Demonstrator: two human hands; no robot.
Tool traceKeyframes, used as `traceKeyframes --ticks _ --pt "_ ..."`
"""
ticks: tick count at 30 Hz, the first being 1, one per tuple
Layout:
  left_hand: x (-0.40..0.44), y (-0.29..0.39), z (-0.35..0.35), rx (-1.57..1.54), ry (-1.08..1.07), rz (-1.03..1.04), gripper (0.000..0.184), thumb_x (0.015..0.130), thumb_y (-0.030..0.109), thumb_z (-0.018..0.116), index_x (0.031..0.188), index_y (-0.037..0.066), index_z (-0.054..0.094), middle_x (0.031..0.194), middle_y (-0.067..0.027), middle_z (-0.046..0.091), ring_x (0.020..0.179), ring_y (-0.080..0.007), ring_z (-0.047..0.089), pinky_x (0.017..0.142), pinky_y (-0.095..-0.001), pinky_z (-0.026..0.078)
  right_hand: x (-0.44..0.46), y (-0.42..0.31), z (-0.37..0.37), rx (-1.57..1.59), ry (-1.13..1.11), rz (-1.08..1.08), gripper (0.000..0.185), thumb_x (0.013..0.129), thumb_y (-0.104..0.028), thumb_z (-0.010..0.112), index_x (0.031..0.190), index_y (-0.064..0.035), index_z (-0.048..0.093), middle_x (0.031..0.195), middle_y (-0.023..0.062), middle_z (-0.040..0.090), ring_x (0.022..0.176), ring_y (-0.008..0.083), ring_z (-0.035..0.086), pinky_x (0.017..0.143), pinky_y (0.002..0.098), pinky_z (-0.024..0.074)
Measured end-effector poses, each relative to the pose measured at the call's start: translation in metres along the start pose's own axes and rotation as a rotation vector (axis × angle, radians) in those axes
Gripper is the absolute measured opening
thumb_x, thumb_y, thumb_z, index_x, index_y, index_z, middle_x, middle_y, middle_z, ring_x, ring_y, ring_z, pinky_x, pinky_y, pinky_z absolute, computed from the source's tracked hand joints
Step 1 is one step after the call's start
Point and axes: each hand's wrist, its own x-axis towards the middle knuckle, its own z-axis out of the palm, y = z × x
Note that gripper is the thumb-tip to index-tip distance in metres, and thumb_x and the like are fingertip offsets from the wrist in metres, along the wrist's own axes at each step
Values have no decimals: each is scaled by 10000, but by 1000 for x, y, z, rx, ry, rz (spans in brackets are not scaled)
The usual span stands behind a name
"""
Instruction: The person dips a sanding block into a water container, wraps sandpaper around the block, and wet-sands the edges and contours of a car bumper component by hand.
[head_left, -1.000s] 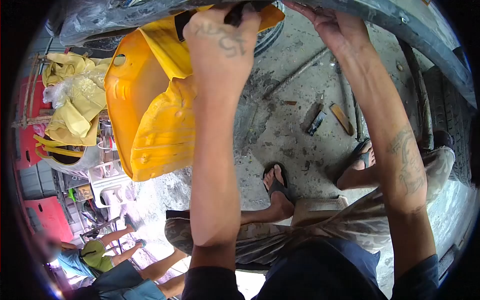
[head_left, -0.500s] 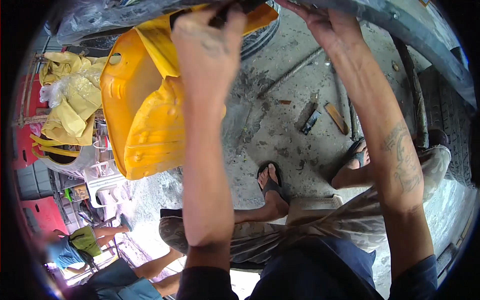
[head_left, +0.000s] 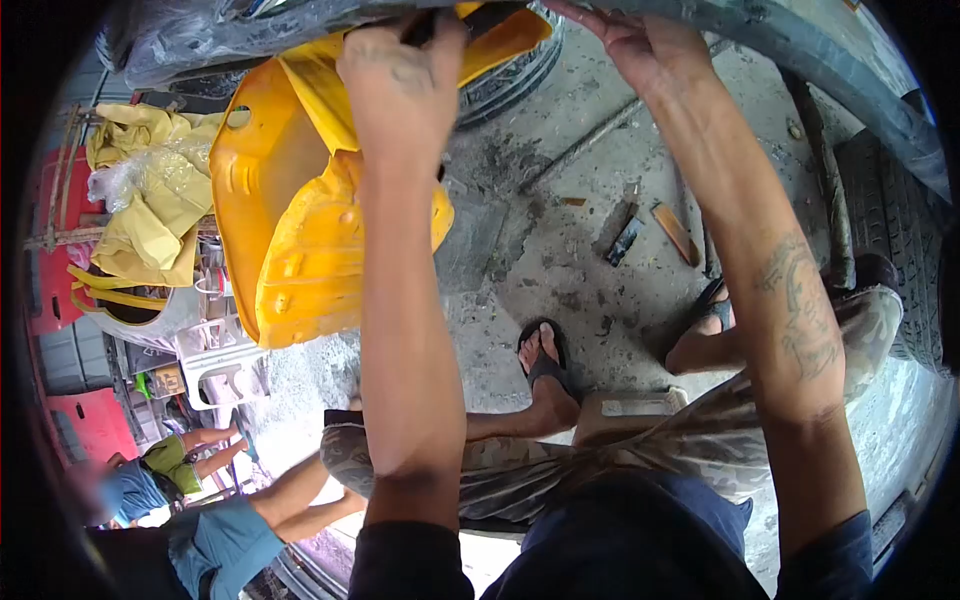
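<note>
A long grey curved panel, like a car bumper and scuffed pale in places, runs across the top of the view. My left hand is closed in a fist at its lower edge, around something dark whose kind is hidden by the fingers. My right hand touches the panel's edge farther right, its fingers stretched out; the fingertips are partly cut off by the panel. Beneath and left of my left hand hangs a yellow moulded plastic piece, partly covered by my forearm.
A tyre stands at the right. Wood scraps and a dark flat piece lie on the stained concrete floor. Yellow sheeting and a white plastic stool are at left. Two other people sit or stand lower left.
My left hand has shifted slightly up and left along the panel. My right hand stays at the edge. The nearby person at lower left has moved a little.
</note>
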Motion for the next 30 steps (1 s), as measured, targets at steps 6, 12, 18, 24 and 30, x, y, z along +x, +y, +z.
traceKeyframes --ticks 6,12,18,24,30 --pt "5 -12 1 33 58 73 375 939 313 605 879 -35 732 474 -137 579 453 -258 601 629 -322 505 -4 0 3 89 -22 11 90 977 -74 631 1049 -36 593 1055 130 677 1002 250 692 870 403 644" --pt "-15 38 1 -237 66 -392 305 903 242 677 1040 -20 751 781 -188 736 574 -252 664 684 -337 524 -13 -4 16 -81 33 -39 113 980 -87 627 1071 -32 587 1082 130 678 980 270 702 893 405 645" --pt "-16 -2 9 -89 241 -5 195 879 98 649 863 -95 677 800 -198 713 696 -300 674 677 -396 504 -6 -13 16 -65 52 53 149 995 -75 598 1131 -24 566 1120 153 674 1018 287 699 896 434 651" --pt "-9 8 3 -100 41 -381 207 895 84 633 943 -113 674 817 -257 692 721 -358 685 655 -394 498 -16 -6 11 -25 12 -55 255 953 -85 671 1161 -2 550 1169 166 667 1067 323 683 973 514 609" --pt "-5 -25 28 185 526 442 193 849 104 668 812 -83 635 683 -250 601 613 -424 583 602 -462 446 -29 -9 23 -66 15 -50 268 962 -113 658 1167 0 527 1154 171 653 1110 319 667 970 503 605"
